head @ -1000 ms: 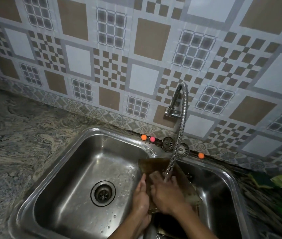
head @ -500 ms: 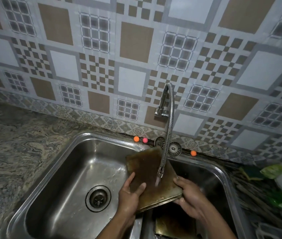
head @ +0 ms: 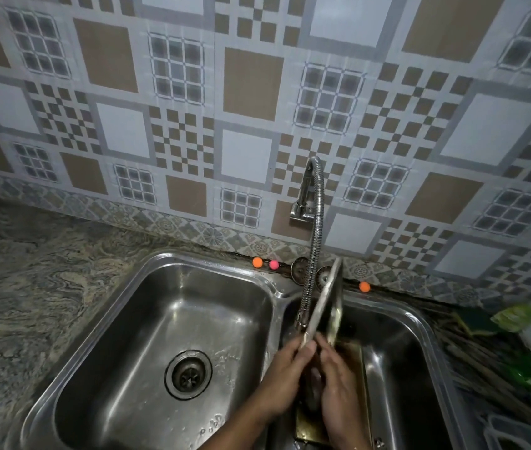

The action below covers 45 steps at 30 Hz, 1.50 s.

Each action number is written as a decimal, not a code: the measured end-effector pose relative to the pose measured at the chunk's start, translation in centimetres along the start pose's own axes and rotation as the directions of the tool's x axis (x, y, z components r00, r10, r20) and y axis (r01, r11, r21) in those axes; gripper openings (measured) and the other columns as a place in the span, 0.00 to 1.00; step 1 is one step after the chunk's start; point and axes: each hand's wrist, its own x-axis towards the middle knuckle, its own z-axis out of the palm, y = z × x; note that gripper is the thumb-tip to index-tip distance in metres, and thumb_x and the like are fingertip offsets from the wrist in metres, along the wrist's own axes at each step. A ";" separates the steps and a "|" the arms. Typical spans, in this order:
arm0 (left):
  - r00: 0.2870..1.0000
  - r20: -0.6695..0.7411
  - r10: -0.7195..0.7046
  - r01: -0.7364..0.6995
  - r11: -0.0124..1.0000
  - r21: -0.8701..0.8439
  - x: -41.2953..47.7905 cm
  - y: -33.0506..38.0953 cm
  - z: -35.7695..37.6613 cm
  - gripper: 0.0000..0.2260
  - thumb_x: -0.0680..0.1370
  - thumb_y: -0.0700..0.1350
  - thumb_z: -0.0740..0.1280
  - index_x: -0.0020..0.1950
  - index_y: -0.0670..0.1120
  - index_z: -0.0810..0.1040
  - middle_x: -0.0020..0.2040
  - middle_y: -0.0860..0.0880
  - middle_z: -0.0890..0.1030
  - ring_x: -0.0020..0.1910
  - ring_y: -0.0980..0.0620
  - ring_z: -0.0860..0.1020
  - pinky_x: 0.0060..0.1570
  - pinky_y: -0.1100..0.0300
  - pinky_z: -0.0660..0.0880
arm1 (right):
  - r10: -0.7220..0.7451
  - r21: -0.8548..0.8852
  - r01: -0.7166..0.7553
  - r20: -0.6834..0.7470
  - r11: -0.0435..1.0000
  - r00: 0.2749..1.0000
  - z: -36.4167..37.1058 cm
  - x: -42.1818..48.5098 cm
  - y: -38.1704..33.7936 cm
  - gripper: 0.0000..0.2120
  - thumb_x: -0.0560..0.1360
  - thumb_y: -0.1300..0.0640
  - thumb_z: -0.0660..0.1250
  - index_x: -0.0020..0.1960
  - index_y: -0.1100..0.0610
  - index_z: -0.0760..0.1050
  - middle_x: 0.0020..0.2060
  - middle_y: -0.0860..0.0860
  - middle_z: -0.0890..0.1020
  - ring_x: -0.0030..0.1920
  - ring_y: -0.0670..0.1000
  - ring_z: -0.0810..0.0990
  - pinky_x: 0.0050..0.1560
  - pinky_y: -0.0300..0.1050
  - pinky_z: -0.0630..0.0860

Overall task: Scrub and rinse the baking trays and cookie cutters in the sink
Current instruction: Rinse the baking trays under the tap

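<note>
Left hand [head: 285, 378] round tray [head: 330, 297], lower edge hidden

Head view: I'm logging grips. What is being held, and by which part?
The baking tray, standing on edge beside the faucet hose: the left hand pinches its lower end, and the right hand rests against that same end.

Of the person only two hands and a part of each forearm show, at the near edge of the scene. The left hand [head: 282, 381] and the left forearm [head: 235, 431] are bare up to that edge. The right hand [head: 337, 384] is bare too. At the right wrist [head: 353, 441] there is a small yellowish glint, too small to identify.
</note>
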 end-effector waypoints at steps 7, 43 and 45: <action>0.950 -0.010 -0.312 0.283 0.873 -0.397 -1.3 -0.9 -0.8 0.18 0.78 0.36 0.61 0.65 0.52 0.72 0.45 0.43 0.85 0.39 0.45 0.83 0.37 0.52 0.78 | 0.009 -0.688 0.187 0.270 0.701 0.963 -0.3 -0.9 1.7 0.13 0.81 0.48 0.56 0.58 0.28 0.65 0.61 0.26 0.62 0.68 0.39 0.63 0.71 0.43 0.62; 0.961 -0.274 -0.036 0.095 0.973 0.209 1.3 -3.7 -5.8 0.16 0.73 0.37 0.73 0.54 0.56 0.82 0.59 0.56 0.81 0.60 0.59 0.77 0.62 0.62 0.72 | 0.024 -0.446 0.000 0.049 0.895 0.999 -4.3 3.2 3.1 0.25 0.77 0.60 0.67 0.71 0.44 0.67 0.69 0.47 0.73 0.68 0.44 0.70 0.60 0.31 0.66; 0.953 -0.284 0.108 -0.007 0.941 0.337 1.6 -3.6 -5.4 0.16 0.74 0.39 0.73 0.55 0.58 0.81 0.58 0.62 0.80 0.61 0.65 0.74 0.62 0.66 0.69 | -0.083 -0.441 0.074 -0.003 0.895 0.997 -3.9 2.4 2.8 0.29 0.79 0.57 0.65 0.75 0.44 0.58 0.73 0.44 0.64 0.71 0.43 0.64 0.61 0.29 0.62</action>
